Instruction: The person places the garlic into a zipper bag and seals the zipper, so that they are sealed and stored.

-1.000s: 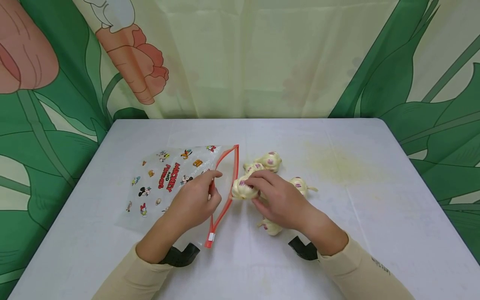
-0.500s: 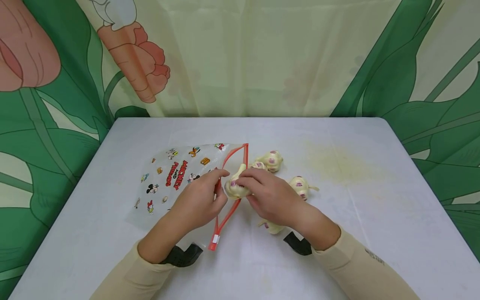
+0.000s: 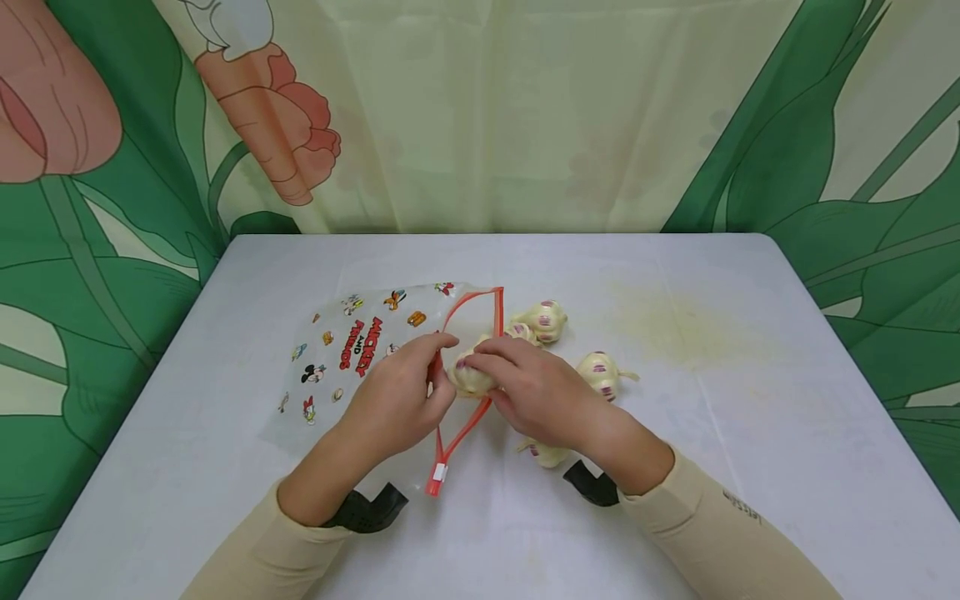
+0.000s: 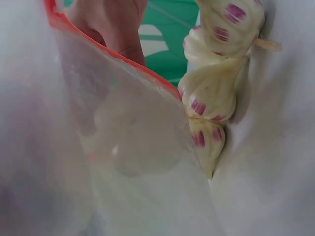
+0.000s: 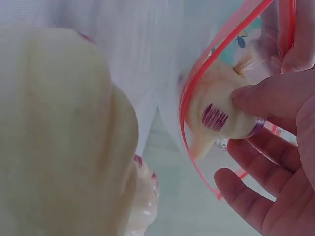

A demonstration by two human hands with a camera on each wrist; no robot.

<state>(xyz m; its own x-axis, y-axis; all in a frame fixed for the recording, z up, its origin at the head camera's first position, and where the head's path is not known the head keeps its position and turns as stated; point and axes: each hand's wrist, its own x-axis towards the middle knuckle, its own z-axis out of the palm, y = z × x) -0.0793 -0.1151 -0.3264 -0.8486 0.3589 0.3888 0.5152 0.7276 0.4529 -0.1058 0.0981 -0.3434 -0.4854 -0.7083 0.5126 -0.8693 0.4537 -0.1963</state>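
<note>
We cannot name the room itself; what we see looks like a staged tabletop setup rather than a lived-in kitchen or shop. A plain white table (image 3: 750, 400) with rounded far corners stands hard against hanging printed cloth (image 3: 525, 117), which closes off the whole background. The cloth shows oversized cartoon artwork: broad green leaves (image 3: 825, 167) on pale yellow, and an orange-pink flower shape (image 3: 277, 125). No walls, furniture or appliances show past it. We note black wrist straps (image 3: 371, 508) on both arms, carrying the wrist cameras, which fits a recording station.
</note>
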